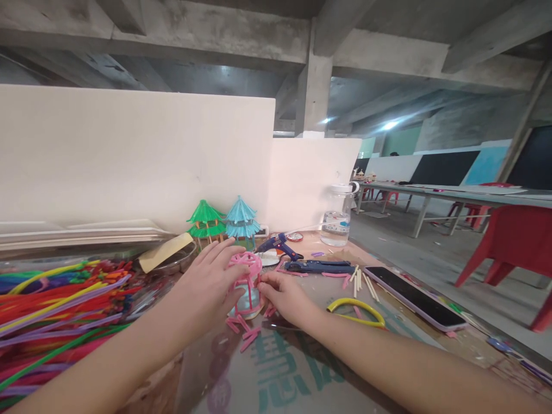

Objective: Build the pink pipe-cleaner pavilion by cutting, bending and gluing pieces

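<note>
A small pink pavilion frame (245,309), made of fuzzy pipe-cleaner pieces, stands upright around a pale, clear cup-like form on the table. My left hand (211,282) reaches over its left side, thumb and forefinger against the frame, other fingers stretched out above. On the opposite side, my right hand (282,296) pinches a short pink post (259,279) at the frame's edge; the fingertips partly hide it. Cut pink pipe-cleaner pieces (248,339) lie just in front. A blue glue gun (280,246) rests behind, near dark blue pliers-like tool (319,267).
Green (206,219) and blue (241,217) model pavilions stand behind. Many coloured pipe cleaners (64,310) cover the left side. Rightward are a yellow looped piece (357,307), pale sticks (357,282), a phone (414,296) and a water bottle (337,218). A white board (138,155) rises behind.
</note>
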Demonstrator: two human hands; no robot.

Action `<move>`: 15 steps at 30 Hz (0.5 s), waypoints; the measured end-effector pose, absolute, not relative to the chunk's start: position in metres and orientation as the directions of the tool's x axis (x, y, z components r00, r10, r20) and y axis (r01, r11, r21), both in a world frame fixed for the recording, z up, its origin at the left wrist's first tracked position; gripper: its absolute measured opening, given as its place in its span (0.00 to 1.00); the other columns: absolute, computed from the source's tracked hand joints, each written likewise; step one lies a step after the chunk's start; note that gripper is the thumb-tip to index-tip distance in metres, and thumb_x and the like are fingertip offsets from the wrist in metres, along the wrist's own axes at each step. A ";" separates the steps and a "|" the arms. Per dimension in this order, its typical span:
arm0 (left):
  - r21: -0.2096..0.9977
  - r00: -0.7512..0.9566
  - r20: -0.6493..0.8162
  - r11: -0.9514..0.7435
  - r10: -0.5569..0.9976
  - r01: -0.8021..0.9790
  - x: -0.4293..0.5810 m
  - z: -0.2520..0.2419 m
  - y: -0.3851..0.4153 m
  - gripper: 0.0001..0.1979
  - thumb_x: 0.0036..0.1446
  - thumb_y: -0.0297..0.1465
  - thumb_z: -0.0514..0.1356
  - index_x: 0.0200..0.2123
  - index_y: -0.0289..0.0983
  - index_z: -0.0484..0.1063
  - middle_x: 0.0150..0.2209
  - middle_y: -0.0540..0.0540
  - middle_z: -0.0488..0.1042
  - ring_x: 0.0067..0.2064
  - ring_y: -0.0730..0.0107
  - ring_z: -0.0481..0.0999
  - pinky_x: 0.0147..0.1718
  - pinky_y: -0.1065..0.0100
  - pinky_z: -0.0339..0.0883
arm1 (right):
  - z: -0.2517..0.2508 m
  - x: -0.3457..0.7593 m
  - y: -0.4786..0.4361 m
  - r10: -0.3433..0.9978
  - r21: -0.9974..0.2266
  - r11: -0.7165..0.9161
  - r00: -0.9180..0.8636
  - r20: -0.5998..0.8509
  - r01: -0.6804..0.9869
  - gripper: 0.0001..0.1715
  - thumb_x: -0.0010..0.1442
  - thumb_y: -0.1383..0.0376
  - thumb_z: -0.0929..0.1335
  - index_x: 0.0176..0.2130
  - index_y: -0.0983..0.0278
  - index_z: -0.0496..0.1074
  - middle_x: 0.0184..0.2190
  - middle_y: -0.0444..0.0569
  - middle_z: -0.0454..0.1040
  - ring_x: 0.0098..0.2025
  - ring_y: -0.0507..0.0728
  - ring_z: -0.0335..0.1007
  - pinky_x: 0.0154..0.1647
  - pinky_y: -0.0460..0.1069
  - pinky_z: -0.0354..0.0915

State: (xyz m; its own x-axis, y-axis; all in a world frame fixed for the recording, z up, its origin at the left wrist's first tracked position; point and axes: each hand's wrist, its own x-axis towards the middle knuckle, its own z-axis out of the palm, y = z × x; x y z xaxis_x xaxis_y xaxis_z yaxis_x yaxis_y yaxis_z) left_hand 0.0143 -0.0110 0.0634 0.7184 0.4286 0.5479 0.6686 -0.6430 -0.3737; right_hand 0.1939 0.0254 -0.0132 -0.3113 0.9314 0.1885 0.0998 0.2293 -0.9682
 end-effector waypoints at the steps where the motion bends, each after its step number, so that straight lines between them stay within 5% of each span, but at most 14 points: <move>1: -0.371 0.719 0.545 -0.646 0.430 0.668 0.014 0.064 -0.011 0.12 0.57 0.24 0.56 0.44 0.37 0.74 0.53 0.38 0.72 0.59 0.48 0.66 0.56 0.44 0.63 | -0.013 0.194 0.025 0.932 -0.969 0.227 -0.312 0.187 0.100 0.10 0.60 0.70 0.61 0.27 0.62 0.64 0.17 0.38 0.65 0.19 0.50 0.64 0.21 0.44 0.63; 15: -0.325 0.721 0.560 -0.692 0.408 0.644 0.016 0.070 -0.013 0.11 0.58 0.25 0.56 0.42 0.39 0.74 0.50 0.39 0.73 0.55 0.51 0.68 0.54 0.45 0.64 | -0.012 0.195 0.024 0.924 -0.966 0.244 -0.324 0.204 0.088 0.09 0.60 0.68 0.62 0.27 0.62 0.64 0.18 0.38 0.64 0.20 0.49 0.64 0.21 0.43 0.63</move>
